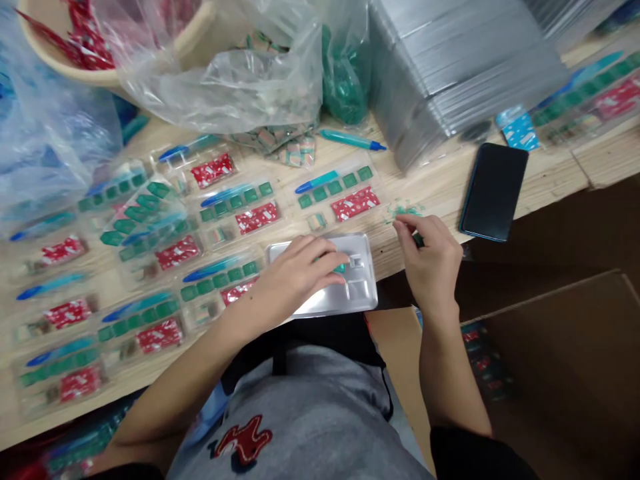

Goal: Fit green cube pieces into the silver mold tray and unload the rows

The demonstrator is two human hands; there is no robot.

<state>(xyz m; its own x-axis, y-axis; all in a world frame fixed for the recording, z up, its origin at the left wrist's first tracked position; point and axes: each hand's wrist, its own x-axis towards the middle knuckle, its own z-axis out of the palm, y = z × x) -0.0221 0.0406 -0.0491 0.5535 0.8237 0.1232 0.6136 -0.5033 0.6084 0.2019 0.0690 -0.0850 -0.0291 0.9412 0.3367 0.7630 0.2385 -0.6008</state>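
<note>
A silver tray [360,293] was placed at the near edge of the wooden table [430,180], in front of the seated person's grey shirt [300,413]. The left hand [305,267] was laid over the tray, its thumb and fingertips narrowly spaced around a green block [341,268] in the tray; whether the block was gripped or merely touched could not be told. The right hand [433,257] was raised just to the right of the tray, with thumb and forefinger brought close together and a dark green piece [418,239] held, partly hidden, within the curled fingers. Green scraps [403,211] were scattered on the table just beyond that hand. To the left, filled clear trays [257,207] were spread out, in which blue pens, rows of green blocks and red packets were seen. A loose pen [353,140] was set near a tall stack of grey trays [465,60]. A dark phone [494,191] was laid to the right, and plastic bags [240,87] were heaped beside a cream tub [95,73].
</note>
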